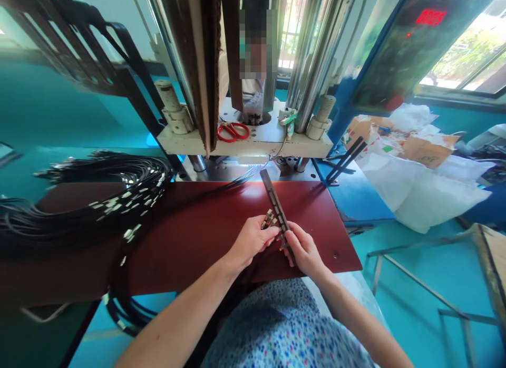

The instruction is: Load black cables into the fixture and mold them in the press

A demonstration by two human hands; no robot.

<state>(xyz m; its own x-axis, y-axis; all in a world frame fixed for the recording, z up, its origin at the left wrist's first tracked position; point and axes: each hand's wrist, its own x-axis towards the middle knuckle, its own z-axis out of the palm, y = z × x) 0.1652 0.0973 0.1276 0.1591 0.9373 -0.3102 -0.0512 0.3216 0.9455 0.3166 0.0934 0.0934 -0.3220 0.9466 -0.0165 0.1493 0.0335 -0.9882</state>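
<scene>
My right hand [305, 248] is closed around the lower end of a long dark slotted bar [272, 196], which tilts up and to the left above the reddish-brown tabletop [221, 225]. Pale notches or inserts run along the bar's middle. Close beside it, my left hand [251, 240] pinches a small cluster of metal cable connectors [269, 219]. The connectors sit right against the bar's left edge; whether any are seated in its slots I cannot tell. Fingers hide the lower part of the bar.
A thick bundle of black cables [130, 196] with white tags covers the left of the table and hangs over its front edge. Red-handled scissors [233, 132] lie on the press plate [272, 141] ahead. White plastic bags [421, 186] and cardboard are at right.
</scene>
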